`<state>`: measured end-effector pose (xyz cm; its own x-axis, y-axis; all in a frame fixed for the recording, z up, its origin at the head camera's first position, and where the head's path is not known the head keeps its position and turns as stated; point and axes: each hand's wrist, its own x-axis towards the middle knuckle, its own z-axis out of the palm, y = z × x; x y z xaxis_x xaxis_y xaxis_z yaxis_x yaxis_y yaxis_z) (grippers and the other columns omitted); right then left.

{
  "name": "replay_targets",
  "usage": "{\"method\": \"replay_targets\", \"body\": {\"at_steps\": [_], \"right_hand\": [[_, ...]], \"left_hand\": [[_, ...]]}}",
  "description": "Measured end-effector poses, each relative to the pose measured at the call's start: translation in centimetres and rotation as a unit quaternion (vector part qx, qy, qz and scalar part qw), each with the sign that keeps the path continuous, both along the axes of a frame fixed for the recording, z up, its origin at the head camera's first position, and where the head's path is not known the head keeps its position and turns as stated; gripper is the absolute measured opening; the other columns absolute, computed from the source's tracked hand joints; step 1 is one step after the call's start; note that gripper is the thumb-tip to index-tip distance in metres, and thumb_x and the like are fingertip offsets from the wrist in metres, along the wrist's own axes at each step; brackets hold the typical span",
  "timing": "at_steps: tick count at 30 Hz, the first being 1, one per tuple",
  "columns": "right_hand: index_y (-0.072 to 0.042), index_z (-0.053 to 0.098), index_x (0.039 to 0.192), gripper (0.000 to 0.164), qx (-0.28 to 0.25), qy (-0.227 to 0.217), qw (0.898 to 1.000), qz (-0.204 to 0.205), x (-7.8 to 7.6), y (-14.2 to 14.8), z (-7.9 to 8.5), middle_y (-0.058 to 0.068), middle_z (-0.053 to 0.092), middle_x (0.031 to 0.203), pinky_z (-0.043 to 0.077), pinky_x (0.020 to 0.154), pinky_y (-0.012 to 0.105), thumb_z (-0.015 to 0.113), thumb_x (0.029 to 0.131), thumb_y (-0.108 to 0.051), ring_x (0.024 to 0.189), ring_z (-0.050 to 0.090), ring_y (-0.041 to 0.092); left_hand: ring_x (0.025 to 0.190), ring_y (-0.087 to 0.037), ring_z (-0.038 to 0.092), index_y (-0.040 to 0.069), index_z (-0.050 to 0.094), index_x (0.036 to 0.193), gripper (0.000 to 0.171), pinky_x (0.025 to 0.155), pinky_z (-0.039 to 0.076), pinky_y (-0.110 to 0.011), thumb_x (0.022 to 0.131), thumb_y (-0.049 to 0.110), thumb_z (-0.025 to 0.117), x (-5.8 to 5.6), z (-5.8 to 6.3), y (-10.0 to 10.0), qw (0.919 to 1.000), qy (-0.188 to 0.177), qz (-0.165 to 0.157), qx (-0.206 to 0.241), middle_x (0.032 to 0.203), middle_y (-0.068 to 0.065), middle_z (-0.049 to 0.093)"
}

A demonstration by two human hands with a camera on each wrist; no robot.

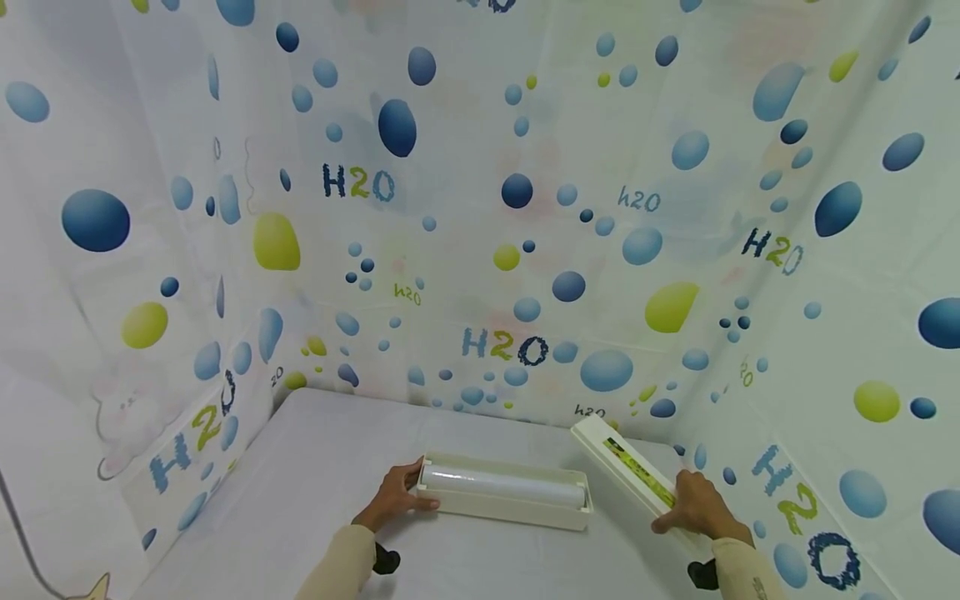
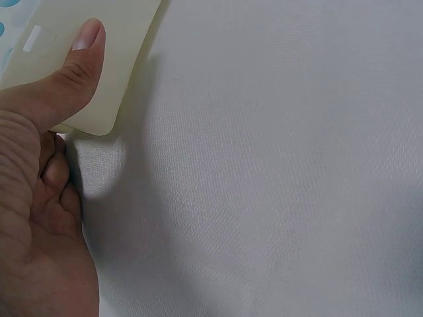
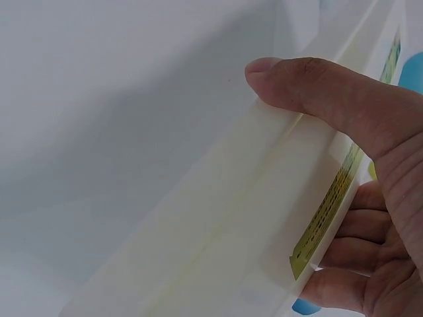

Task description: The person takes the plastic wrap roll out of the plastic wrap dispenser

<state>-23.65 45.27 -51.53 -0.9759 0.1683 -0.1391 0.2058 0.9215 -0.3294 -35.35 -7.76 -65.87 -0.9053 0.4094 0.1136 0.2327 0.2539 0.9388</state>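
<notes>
A long cream plastic cling film box [image 1: 510, 511] sits on the table with its top off. Inside it lies a shiny wrapped roll of film [image 1: 502, 485]. My left hand [image 1: 396, 493] grips the box's left end, thumb on the outer wall [image 2: 115, 66] and the other fingers round the back, partly hidden. To the right, my right hand [image 1: 701, 507] holds the box's long cream lid [image 1: 600, 427] tilted and apart from the box. Its thumb presses one side of the lid [image 3: 225, 198]; the other fingers lie against the opposite side, near a yellow-green label [image 3: 330, 205].
A white cloth-covered table [image 1: 330, 450] carries the box. Behind it and at both sides hang white curtains [image 1: 450, 167] printed with blue and green spots and H2O lettering. A thin dark cord [image 1: 22, 533] runs down at the lower left.
</notes>
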Motion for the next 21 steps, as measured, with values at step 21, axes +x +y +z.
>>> {"method": "replay_targets", "body": {"at_steps": [21], "right_hand": [[0.009, 0.061, 0.101, 0.067, 0.017, -0.005, 1.000, -0.008, 0.73, 0.51, -0.69, 0.010, 0.064, 0.079, 0.061, 0.061, 0.038, 0.104, 0.066, -0.028, 0.068, 0.064, 0.023]], "left_hand": [[0.142, -0.055, 0.059, -0.019, 0.042, 0.156, 0.098, 0.121, 0.046, -0.066, 0.078, 0.001, 0.098, -0.02, -0.14, 0.26, 0.9998, -0.004, 0.017, -0.013, 0.156, -0.037, 0.054]]}}
